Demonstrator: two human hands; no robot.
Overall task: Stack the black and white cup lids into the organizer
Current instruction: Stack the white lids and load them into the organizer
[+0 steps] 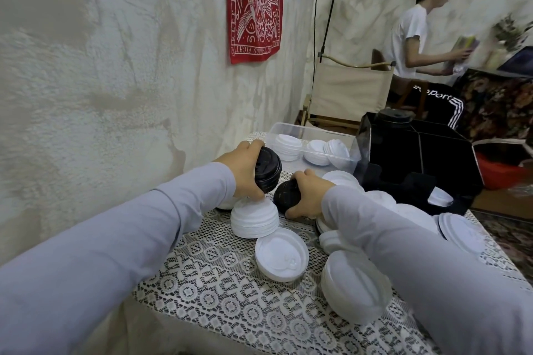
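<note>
Grey sleeves [115, 239] nearest; my left hand [248, 170] grips a black lid stack [269, 171], my right hand [310, 196] grips a second black stack [287, 196], both tipped sideways.

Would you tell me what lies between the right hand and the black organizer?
A pile of white lids, shown in the head view.

One stack of black lids [269, 171] tilts in the left hand [245, 173], another black stack [285, 196] in the right hand [310, 196] — both amid white lids [255, 220], some stacked, one upturned. The black organizer [418, 158] stands behind, right, a black pile [393, 118] rising from its back compartment.
</note>
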